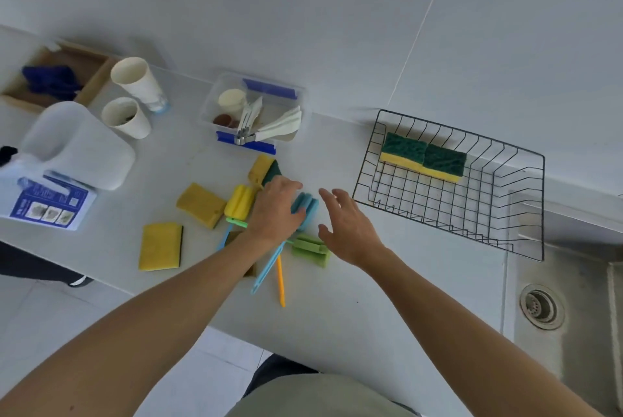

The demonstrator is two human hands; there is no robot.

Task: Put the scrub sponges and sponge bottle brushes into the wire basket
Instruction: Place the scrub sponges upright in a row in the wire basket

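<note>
The black wire basket [543, 207] stands at the right of the counter with two green-and-yellow scrub sponges [404, 150] [443, 162] in its far left corner. Three loose scrub sponges [264, 168] [201, 204] [161, 246] lie mid-counter among a yellow bottle brush [240, 200], a blue bottle brush [306, 204] and a green bottle brush [310, 248]. My left hand [274, 211] rests on the blue brush's sponge head, thumb and fingers on either side of it. My right hand [347, 227] hovers open just right of it, above the green brush.
A clear plastic box of utensils [290, 103] sits behind the sponges. Two paper cups [138, 82] [126, 118], a white jug [77, 147], a leaflet [47, 206] and a wooden tray [94, 76] fill the left side. A steel sink [573, 281] lies right of the basket.
</note>
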